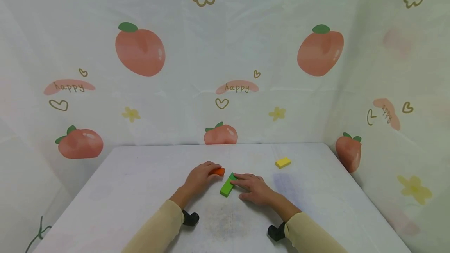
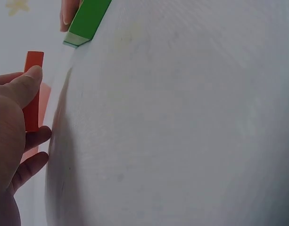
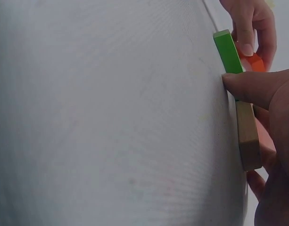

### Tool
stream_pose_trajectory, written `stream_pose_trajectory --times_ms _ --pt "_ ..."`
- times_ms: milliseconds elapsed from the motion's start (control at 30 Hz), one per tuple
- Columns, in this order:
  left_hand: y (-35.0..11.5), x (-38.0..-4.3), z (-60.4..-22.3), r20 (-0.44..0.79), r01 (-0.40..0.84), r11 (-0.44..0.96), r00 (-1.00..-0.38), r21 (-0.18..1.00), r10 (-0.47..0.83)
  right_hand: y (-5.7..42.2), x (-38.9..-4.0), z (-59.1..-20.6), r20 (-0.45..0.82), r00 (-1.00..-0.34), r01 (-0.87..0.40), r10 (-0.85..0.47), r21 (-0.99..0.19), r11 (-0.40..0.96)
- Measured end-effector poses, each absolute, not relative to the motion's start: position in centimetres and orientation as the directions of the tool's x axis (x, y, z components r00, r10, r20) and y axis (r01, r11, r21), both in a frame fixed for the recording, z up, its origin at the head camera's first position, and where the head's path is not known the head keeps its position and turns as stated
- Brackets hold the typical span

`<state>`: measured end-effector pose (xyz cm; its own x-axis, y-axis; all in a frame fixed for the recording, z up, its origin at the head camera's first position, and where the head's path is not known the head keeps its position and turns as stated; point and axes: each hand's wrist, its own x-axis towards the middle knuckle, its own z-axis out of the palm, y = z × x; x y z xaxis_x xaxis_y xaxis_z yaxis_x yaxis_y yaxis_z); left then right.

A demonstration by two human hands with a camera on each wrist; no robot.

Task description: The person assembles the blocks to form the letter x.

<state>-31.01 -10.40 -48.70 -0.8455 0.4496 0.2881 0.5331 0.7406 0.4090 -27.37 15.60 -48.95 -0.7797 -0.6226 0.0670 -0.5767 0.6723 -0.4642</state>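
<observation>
My left hand (image 1: pixel 198 178) pinches an orange block (image 1: pixel 218 171) between thumb and fingers. In the left wrist view this orange block (image 2: pixel 33 99) stands lengthwise under the thumb. Just to its right, a green block (image 1: pixel 226 188) lies aslant on the white table, meeting a darker green piece (image 1: pixel 231 176) at its far end. My right hand (image 1: pixel 259 191) rests its extended fingertips on these pieces, partly covering them; the thumb is apart from the green block's near end. From the right wrist, a brownish block face (image 3: pixel 248 134) adjoins the green block (image 3: pixel 227 52).
Farther back and to the right, a yellow block (image 1: pixel 283 163) lies on the white tabletop (image 1: pixel 140 194). A patterned cloth (image 1: pixel 225 50) hangs behind the table and along its sides. Black wrist mounts (image 1: pixel 191 218) protrude beneath both sleeves.
</observation>
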Motion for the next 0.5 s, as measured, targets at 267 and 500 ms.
stream_pose_trajectory --times_ms 267,500 --pt "-9.97 -31.36 -48.87 0.289 0.552 0.752 -0.832 0.360 0.473 15.63 -27.44 -48.99 0.063 -0.781 -0.572 -0.622 -0.471 0.671" --pt "-9.55 -31.54 -48.56 0.238 0.539 0.776 -0.842 0.328 0.484 15.66 -27.52 -49.02 0.054 -0.783 -0.565 -0.620 -0.479 0.672"
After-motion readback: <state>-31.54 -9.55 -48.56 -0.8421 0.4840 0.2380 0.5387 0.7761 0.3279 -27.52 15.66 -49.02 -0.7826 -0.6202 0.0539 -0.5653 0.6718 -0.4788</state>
